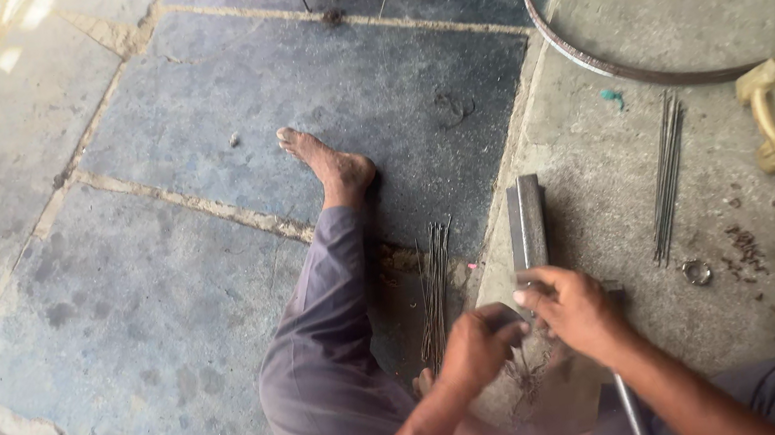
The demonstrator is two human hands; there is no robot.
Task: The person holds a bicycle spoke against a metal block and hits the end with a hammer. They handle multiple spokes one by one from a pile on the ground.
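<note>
Seated on stone floor, one leg stretched out, bare foot [324, 161] on dark slab. Both hands meet over near end of a grey steel bar [526, 220] lying on the concrete step [603, 167]. Left hand [474, 345] curled nearly closed around a small dark piece, too blurred to name. Right hand [574, 307] pinched at the bar's end, fingertips together on something thin; cannot tell what, possibly a spoke. Bar: straight, square-edged, dull metal, close to step edge. Loose spokes [435, 287] bundled on floor just left of the bar; second bundle [666, 173] well apart on the step, thin, straight, grey. Small metal ring [696, 272] and rusty crumbs near it. Curved rim [587, 58] arcs across upper right, smooth and dark. Risks, as judged: thin wire could slip from the pinch and spring toward fingers; bar could be nudged off the edge onto the leg; floor spokes sit close to bare skin.
</note>
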